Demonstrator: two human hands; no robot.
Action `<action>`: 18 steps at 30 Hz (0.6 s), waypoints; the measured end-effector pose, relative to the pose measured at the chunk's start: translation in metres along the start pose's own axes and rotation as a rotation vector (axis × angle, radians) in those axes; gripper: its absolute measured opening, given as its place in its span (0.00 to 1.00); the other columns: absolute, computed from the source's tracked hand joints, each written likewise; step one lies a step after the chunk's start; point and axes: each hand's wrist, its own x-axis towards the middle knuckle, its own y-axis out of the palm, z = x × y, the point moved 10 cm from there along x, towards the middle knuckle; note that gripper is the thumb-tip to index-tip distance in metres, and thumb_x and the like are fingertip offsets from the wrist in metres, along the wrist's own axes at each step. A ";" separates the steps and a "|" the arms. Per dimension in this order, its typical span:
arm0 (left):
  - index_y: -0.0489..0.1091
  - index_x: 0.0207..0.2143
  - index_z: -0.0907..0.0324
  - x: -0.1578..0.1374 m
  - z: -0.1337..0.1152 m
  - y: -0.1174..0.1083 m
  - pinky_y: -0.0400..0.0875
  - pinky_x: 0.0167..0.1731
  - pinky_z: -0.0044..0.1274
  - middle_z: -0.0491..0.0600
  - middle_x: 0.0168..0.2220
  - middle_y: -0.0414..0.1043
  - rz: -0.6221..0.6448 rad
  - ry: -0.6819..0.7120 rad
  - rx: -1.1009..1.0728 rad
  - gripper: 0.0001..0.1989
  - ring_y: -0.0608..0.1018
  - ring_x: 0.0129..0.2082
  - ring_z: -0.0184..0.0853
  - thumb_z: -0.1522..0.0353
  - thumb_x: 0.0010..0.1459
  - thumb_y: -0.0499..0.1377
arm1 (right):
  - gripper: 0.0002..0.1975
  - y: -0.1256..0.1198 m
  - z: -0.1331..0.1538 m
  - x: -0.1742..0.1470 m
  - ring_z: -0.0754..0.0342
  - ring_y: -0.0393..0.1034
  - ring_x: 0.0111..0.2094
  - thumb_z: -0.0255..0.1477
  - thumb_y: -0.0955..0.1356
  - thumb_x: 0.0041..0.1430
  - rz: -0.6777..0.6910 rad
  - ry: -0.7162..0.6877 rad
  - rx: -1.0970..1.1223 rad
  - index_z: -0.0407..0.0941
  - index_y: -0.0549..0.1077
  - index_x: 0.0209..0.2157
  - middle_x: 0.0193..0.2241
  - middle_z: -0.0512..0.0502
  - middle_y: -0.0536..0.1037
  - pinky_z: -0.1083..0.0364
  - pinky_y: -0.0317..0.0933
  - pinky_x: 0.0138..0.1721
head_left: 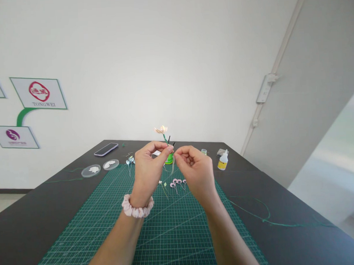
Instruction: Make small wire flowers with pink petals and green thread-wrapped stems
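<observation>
A cream flower stands upright above the far part of the cutting mat, its petals formed and its upper stem covered in green. The left hand pinches that stem; the right hand, just beside it, has thumb and finger closed, apparently on a pale strand hanging between the two. So the bloom looks complete, while the lower stem seems unfinished, though fingers hide the join. Purple flowers and a white-tipped sprig lie on the mat, separate and unattached; bluish flowers lie at its far left corner. Left of the mat, on the counter, two dishes hold loose white pieces, apparently unused. A bottle stands right of the mat.
</observation>
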 end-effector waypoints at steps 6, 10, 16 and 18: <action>0.75 0.26 0.59 0.000 0.000 0.002 0.69 0.31 0.23 0.46 0.26 0.75 0.014 -0.002 -0.014 0.04 0.75 0.28 0.30 0.68 0.50 0.65 | 0.05 -0.001 -0.009 0.003 0.62 0.53 0.17 0.28 0.66 0.51 0.019 0.107 0.153 0.43 0.70 0.23 0.15 0.56 0.62 0.61 0.48 0.17; 0.74 0.26 0.59 0.000 0.000 0.002 0.67 0.28 0.22 0.45 0.25 0.75 0.022 -0.016 -0.007 0.04 0.73 0.26 0.29 0.68 0.50 0.65 | 0.05 -0.001 -0.011 0.004 0.62 0.53 0.16 0.28 0.66 0.51 0.021 0.128 0.157 0.43 0.70 0.23 0.15 0.56 0.63 0.61 0.48 0.17; 0.74 0.26 0.59 0.000 0.001 0.001 0.67 0.30 0.22 0.45 0.26 0.74 0.018 -0.006 -0.005 0.04 0.73 0.27 0.29 0.68 0.50 0.65 | 0.05 0.003 -0.011 0.003 0.62 0.53 0.16 0.29 0.67 0.49 0.072 0.145 0.179 0.44 0.70 0.22 0.15 0.56 0.63 0.61 0.49 0.17; 0.74 0.26 0.59 0.000 0.001 0.001 0.67 0.31 0.23 0.45 0.26 0.74 0.017 0.000 -0.006 0.05 0.74 0.28 0.29 0.67 0.50 0.65 | 0.05 0.006 -0.010 0.003 0.62 0.53 0.17 0.29 0.67 0.49 0.093 0.145 0.171 0.44 0.70 0.22 0.16 0.56 0.62 0.61 0.49 0.17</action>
